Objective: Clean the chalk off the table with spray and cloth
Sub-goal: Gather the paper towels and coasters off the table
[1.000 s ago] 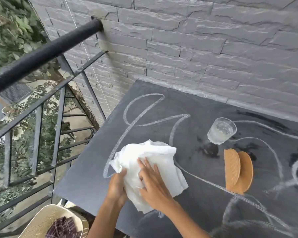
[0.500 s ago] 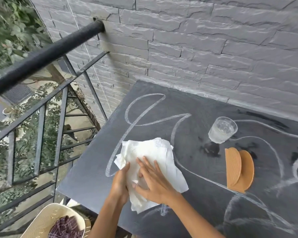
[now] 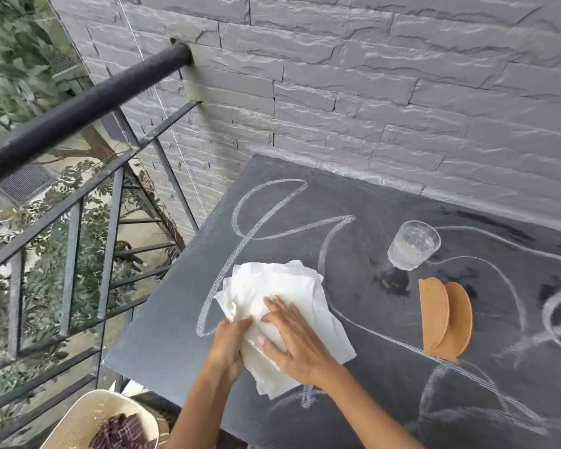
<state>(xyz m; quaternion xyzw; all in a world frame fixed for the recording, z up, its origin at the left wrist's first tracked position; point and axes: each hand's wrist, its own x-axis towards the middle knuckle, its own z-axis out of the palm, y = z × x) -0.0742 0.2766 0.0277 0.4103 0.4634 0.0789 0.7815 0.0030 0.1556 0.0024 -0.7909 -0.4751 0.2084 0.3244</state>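
The right hand (image 3: 293, 340) lies flat on a white cloth (image 3: 272, 286), fingers straight and spread, palm pressing down. The left hand (image 3: 229, 346) grips the cloth's near-left edge, its fingers curled around the bunched folds. Both bare forearms reach in from the bottom of the view.

The cloth is crumpled and layered (it may be paper towel; the weave is not clear). It rests on a dark slate-coloured table (image 3: 162, 338), near the table's left front corner. Directly under and around the cloth run white chalk lines (image 3: 266, 205): a large loop curves away behind it, one stroke emerges at its left edge, and more curves sweep off to its right and in front of it.

To the right of the cloth and farther back stands a clear glass (image 3: 413, 244) holding water, with a dark wet patch (image 3: 392, 281) between glass and cloth. To the cloth's right, well apart, two orange-brown rounded pieces (image 3: 444, 319) stand on edge, leaning together.

Behind the cloth, a grey brick wall (image 3: 370, 92) meets the table's far edge. Left of the cloth a black metal railing (image 3: 78, 108) runs to the wall, with green leaves (image 3: 13, 43) beyond. Below and left of the cloth sits a cream basket (image 3: 78, 419) holding dark plaid fabric (image 3: 120, 432).
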